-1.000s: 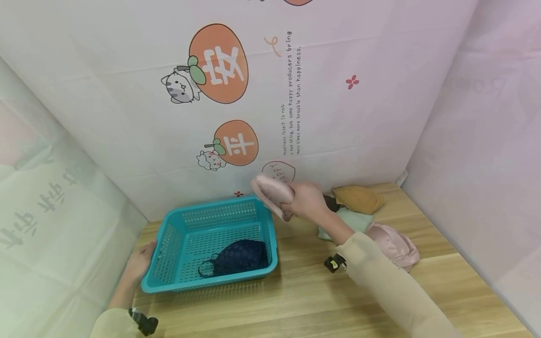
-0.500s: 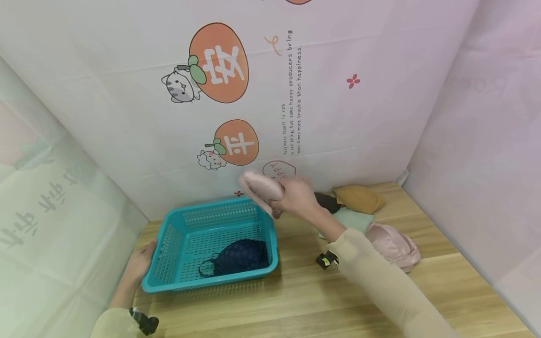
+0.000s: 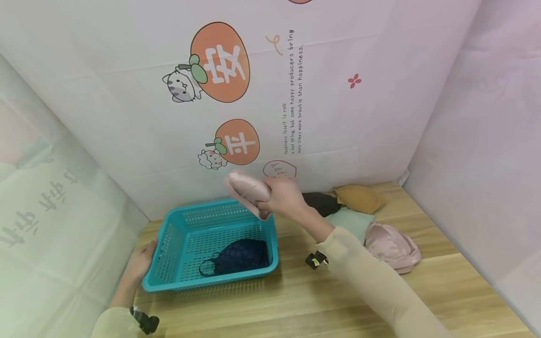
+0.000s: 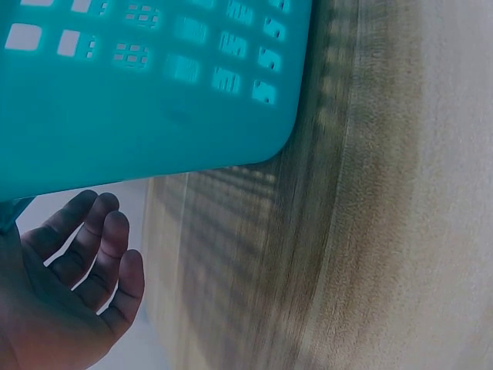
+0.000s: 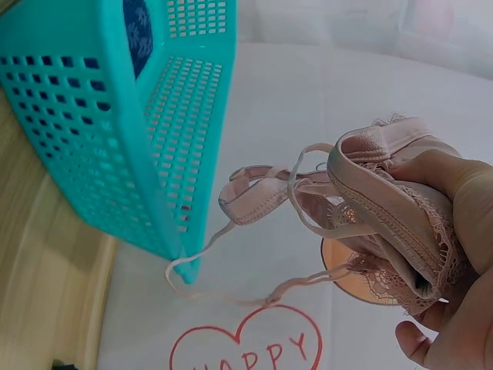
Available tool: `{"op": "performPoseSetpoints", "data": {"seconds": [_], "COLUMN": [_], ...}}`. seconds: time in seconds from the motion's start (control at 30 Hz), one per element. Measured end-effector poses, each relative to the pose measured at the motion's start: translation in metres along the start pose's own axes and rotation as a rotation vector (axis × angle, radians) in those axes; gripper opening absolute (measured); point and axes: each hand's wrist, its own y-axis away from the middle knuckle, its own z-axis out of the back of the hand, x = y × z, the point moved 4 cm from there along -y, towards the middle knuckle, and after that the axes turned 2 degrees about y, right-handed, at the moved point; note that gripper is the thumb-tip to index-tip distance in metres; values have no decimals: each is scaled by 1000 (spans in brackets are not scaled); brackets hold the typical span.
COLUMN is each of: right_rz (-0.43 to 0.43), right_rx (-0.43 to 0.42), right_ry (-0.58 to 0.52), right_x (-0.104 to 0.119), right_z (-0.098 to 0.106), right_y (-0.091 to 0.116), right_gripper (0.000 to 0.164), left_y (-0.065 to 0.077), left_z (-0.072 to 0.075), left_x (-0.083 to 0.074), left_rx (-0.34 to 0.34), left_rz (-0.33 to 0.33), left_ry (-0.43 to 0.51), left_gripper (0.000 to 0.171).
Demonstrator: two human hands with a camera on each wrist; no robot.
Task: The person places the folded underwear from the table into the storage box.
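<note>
My right hand (image 3: 285, 199) grips a folded pale pink bra (image 3: 250, 190) above the back right corner of a turquoise plastic basket (image 3: 169, 253). In the right wrist view, the lace-edged bra (image 5: 385, 208) bunches in the fingers and its thin straps dangle toward the basket's rim. My left hand (image 3: 141, 260) holds the basket at its left rim. Seen from the left wrist, the four fingers of that hand (image 4: 77, 285) are loosely bent below the basket wall; the thumb is mostly hidden. A navy bra (image 3: 241, 257) lies inside the basket, at the right.
At the right of the wooden table (image 3: 313, 305) lie a black bra (image 3: 322, 204), a mustard one (image 3: 359, 199), a pale green one (image 3: 352, 223) and another pink one (image 3: 393, 246). Printed cloth walls (image 3: 329, 122) stand at the back and both sides.
My right hand has moved left with the pink bra, from beside the basket to over its back right corner. More of the black bra shows. The left hand and basket have stayed put.
</note>
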Motion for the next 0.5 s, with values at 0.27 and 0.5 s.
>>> {"op": "performPoseSetpoints", "data": {"seconds": [0.27, 0.5], "right_rz": [10, 19], "right_rx": [4, 39], "right_ry": [-27, -24], "right_x": [14, 18], "right_z": [-2, -14], "right_y": [-4, -11], "right_gripper": [40, 38], "left_y": [-1, -1], "left_z": [0, 1], "left_x": [2, 3], "left_rx": [-6, -6], "left_rz": [-7, -4], "left_ry": [-1, -3], "left_gripper": [99, 99]}}
